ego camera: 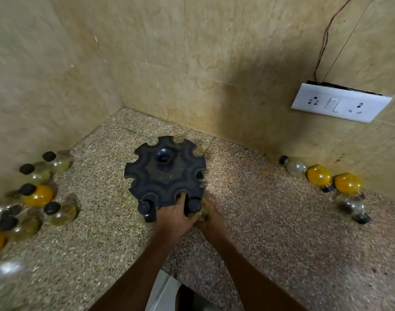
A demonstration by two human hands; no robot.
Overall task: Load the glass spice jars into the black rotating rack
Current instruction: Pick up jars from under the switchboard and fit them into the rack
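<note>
My left hand point(173, 215) grips the near rim of the black rack point(165, 173); my right hand point(211, 217) holds a jar point(195, 206) at the adjacent slot.

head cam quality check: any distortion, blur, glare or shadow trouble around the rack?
Head view: wide-angle bending curves the wall tile lines and stretches the edges; the jars at the left edge are smeared and soft, one at bottom left blown out by glare. A broad shadow falls on the wall behind the rack. The left hand and right hand at the rack's near edge look reasonably sharp.
</note>
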